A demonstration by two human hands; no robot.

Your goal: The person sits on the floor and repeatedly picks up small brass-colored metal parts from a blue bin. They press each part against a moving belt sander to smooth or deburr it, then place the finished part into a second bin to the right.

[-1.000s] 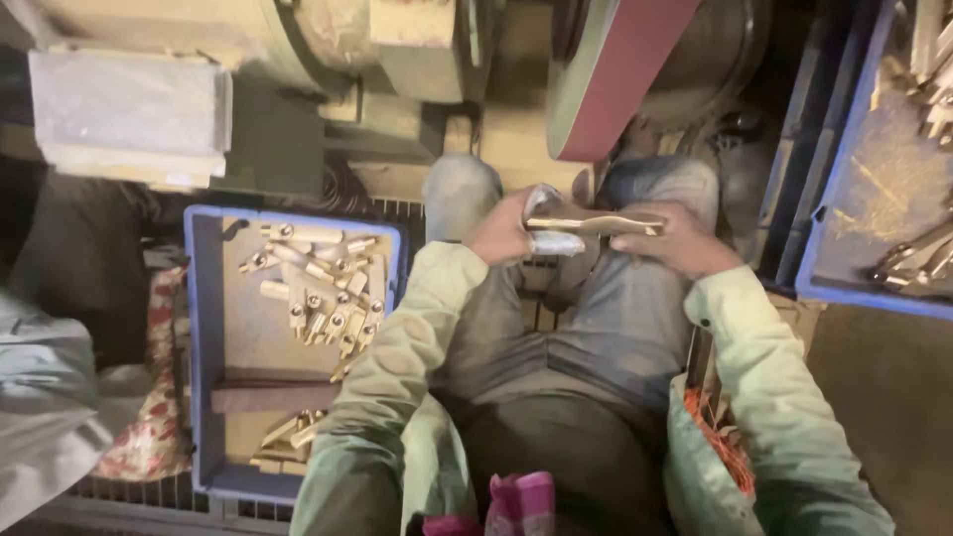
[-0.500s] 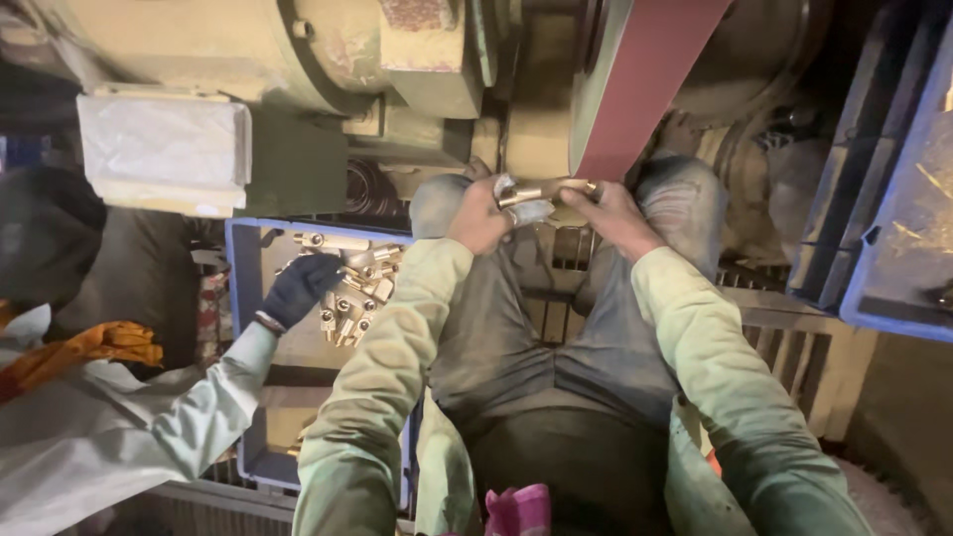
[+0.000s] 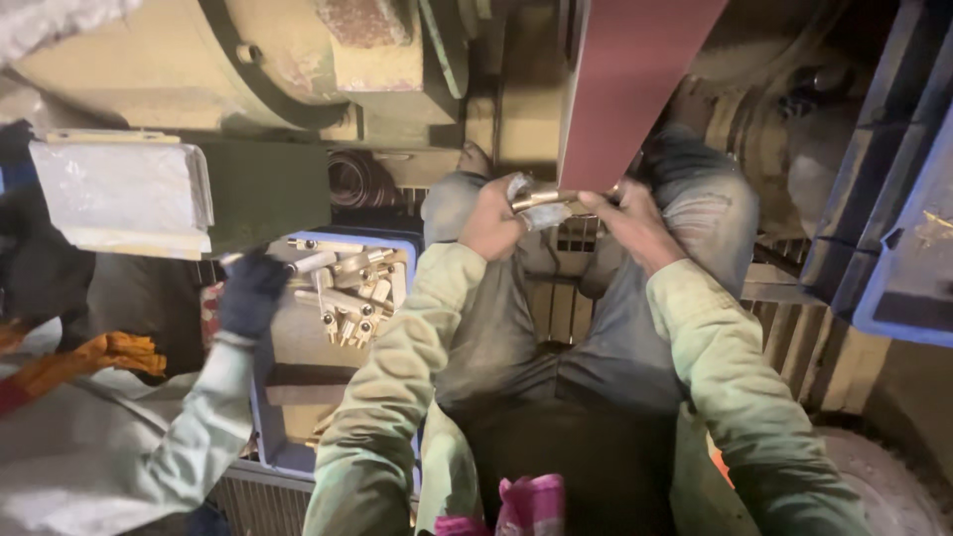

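Blue crate holding brass fittings; co-worker's gloved hand reaching in.

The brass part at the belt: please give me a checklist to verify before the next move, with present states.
1. Both hands grip the brass part: ok, left hand and right hand hold its ends.
2. Cloth pads the left hand: ok.
3. Part meets the belt: cannot tell, the contact is hidden.
4. Fingers apart from the belt: not ok, very close.
5. Co-worker's gloved hand apart from the belt: ok, it is at the blue bin.
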